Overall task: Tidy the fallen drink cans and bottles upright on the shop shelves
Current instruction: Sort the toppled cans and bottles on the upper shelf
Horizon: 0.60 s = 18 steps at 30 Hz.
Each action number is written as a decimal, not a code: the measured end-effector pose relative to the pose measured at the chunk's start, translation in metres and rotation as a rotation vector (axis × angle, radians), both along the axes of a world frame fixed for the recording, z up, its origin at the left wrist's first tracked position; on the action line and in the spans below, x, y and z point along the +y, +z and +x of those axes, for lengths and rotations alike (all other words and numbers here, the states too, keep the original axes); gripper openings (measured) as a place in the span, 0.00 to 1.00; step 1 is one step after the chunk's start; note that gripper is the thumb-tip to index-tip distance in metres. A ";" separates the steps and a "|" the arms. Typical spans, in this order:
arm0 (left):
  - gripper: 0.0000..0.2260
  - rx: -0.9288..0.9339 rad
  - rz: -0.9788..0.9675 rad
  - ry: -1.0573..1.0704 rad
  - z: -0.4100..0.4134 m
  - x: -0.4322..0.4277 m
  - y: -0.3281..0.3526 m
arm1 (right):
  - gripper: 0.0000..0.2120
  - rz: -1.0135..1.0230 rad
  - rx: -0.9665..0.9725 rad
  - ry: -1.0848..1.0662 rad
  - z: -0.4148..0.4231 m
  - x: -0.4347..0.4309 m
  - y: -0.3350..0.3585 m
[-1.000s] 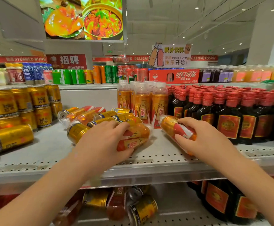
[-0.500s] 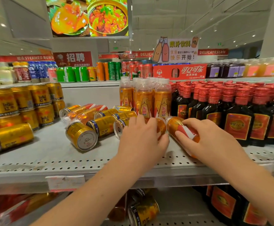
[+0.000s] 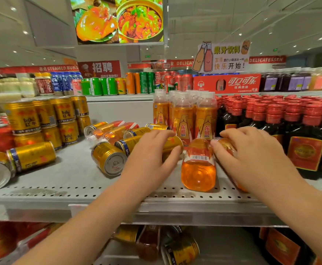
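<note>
Several gold cans (image 3: 109, 159) and orange drink bottles (image 3: 114, 131) lie on their sides on the grey perforated shelf (image 3: 64, 180). My left hand (image 3: 152, 155) lies over a fallen gold can (image 3: 172, 145), fingers relaxed, thumb on its side. Just right of it an orange bottle (image 3: 198, 167) lies free with its base toward me. My right hand (image 3: 252, 155) grips a second fallen orange bottle (image 3: 223, 145), mostly hidden under the fingers. Upright orange bottles (image 3: 183, 119) stand right behind.
Dark bottles with red caps (image 3: 290, 131) stand packed on the right. Stacked gold cans (image 3: 47, 119) stand at the left, with two more fallen cans (image 3: 32, 157) in front of them. Cans and bottles lie on the shelf below (image 3: 179, 247). A far shelf holds soda cans (image 3: 137, 85).
My left hand carried the orange bottle to the right, let it go beside the right hand's bottle and shifted left onto a gold can. The right hand kept its grip.
</note>
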<state>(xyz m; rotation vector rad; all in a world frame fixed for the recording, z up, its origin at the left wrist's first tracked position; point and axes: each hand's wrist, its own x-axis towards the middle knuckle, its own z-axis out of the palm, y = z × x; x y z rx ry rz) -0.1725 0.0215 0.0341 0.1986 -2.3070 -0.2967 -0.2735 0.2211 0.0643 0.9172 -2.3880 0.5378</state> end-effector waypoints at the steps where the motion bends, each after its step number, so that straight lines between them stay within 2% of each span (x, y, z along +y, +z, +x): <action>1: 0.23 -0.028 -0.132 0.098 -0.001 -0.010 0.004 | 0.25 -0.043 0.006 0.057 0.000 -0.005 0.002; 4: 0.31 -0.274 -0.274 0.269 -0.010 -0.031 0.010 | 0.21 -0.100 0.035 0.196 0.003 -0.026 0.006; 7: 0.31 -0.411 -0.360 0.294 -0.020 -0.039 0.007 | 0.19 -0.096 0.053 0.248 0.007 -0.050 0.007; 12: 0.22 -0.288 -0.403 0.283 -0.014 -0.039 0.010 | 0.18 -0.095 0.035 0.294 0.018 -0.079 0.007; 18: 0.26 -0.113 -0.255 0.259 0.043 -0.066 0.037 | 0.20 -0.166 0.044 0.387 0.050 -0.115 0.024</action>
